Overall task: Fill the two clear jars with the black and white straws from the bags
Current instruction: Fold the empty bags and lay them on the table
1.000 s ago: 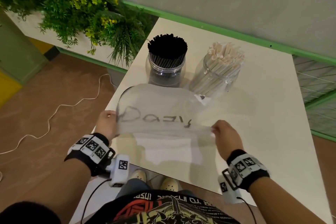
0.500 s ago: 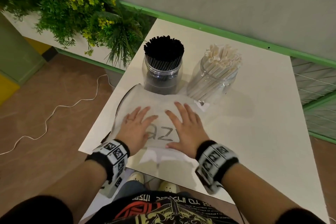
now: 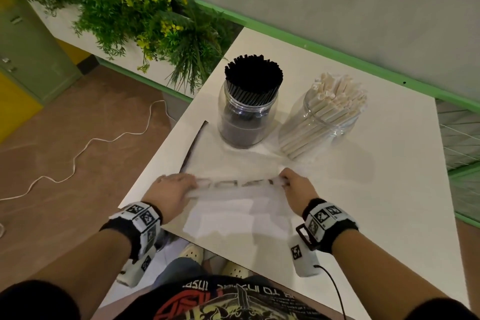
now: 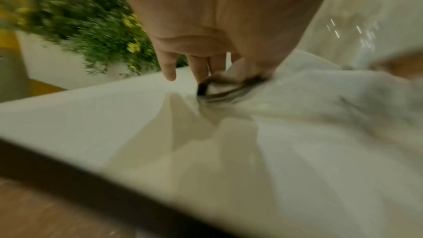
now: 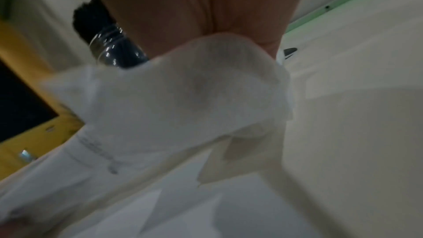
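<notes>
— Left hand (image 3: pixel 173 189) pinching the near-left edge of the empty plastic bag (image 3: pixel 233 161), fingers curled onto it. Right hand (image 3: pixel 294 186) gripping the opposite edge, film bunched over the fingers in the right wrist view.

— Bag stretched between the two, then?

— Held taut low over the white table (image 3: pixel 376 189), printed lettering smeared by blur along the fold. Looks like folding or flattening the spent bag.

— And the straws?

— Already in. Black straws (image 3: pixel 253 74) standing packed in the left clear jar (image 3: pixel 246 122), white straws (image 3: pixel 337 93) leaning in the right clear jar (image 3: pixel 322 125), both jars just beyond the bag's far edge.

— So filling probably finished, only tidying left?

— Seems so, judging by full jars and a limp bag.

— Tips for the fold?

— Keep both edges level, bring them over together, press air out toward the open end. Stay low and short of the jars; the black one stands very near the film, and a snagged corner could tip it.

— Anything else about?

— Green plants (image 3: pixel 135 15) past the table's left corner, a white cable (image 3: pixel 85 148) trailing over the floor.
</notes>
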Motion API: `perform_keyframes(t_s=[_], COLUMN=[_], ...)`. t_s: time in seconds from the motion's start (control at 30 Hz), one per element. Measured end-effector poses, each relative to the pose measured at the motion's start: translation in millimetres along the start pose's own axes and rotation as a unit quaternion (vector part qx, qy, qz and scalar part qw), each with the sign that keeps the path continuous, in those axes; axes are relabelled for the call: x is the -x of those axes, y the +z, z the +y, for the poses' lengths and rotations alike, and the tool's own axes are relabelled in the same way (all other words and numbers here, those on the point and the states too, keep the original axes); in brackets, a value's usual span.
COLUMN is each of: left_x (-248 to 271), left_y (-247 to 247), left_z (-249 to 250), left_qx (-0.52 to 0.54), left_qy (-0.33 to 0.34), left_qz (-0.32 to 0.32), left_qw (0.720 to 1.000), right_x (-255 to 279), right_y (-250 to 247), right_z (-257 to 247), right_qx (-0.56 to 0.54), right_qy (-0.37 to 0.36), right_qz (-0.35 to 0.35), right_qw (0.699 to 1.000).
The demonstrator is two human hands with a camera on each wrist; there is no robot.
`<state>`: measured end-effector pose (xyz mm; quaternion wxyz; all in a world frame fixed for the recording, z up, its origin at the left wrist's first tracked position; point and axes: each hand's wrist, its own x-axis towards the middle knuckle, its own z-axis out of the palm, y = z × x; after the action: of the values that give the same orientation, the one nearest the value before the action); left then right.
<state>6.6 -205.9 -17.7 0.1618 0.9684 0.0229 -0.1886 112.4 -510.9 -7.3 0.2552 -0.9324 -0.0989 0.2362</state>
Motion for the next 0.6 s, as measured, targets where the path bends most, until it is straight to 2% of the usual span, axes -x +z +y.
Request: perform_keyframes(t_s=[0.07,0.13,0.17,0.23,0.3,0.37,0.4,0.43,0.47,0.5,0.53,0.57,0.6], left_x=[2,1,-2,-10,-23,-36,-42,-47,-50,-52,-53,-53,-55], left_y=[-21,-40,-47,-54,-52,-46,-42,-39,-36,-35,-33,-32,-30], left_z=[5,9,11,15,17,20,21,23,25,27,29,30,31], left_qx=[0.13,0.289,0.333,0.315,0.233,0.162,0.126,0.098,0.077,0.067,0.062,0.059,0.055], left_qy=[-0.051,-0.091,-0.107,-0.133,-0.165,-0.187,-0.192,-0.196,-0.199,-0.202,-0.206,-0.211,-0.213], left_qz=[0.024,0.019,0.014,-0.018,-0.072,-0.12,-0.14,-0.152,-0.155,-0.155,-0.153,-0.151,-0.149], left_qw=[0.99,0.953,0.937,0.939,0.956,0.961,0.963,0.964,0.965,0.965,0.965,0.964,0.964], right_x=[0,-2,-4,-5,-1,14,25,39,52,65,72,75,72], right_y=[-8,-13,-14,-20,-28,-38,-41,-42,-40,-36,-25,-12,0], right_z=[7,16,20,28,27,14,4,-13,-30,-48,-55,-60,-59], right_qx=[-0.046,-0.073,-0.107,-0.189,-0.229,-0.152,-0.103,-0.067,-0.041,-0.011,0.038,0.113,0.197], right_qy=[0.019,0.042,0.067,0.12,0.134,0.065,-0.014,-0.11,-0.198,-0.279,-0.343,-0.371,-0.354], right_qz=[-0.005,-0.031,-0.047,-0.058,-0.012,0.139,0.241,0.322,0.359,0.354,0.318,0.262,0.193], right_qw=[0.999,0.996,0.991,0.973,0.964,0.976,0.965,0.938,0.911,0.892,0.883,0.884,0.894])
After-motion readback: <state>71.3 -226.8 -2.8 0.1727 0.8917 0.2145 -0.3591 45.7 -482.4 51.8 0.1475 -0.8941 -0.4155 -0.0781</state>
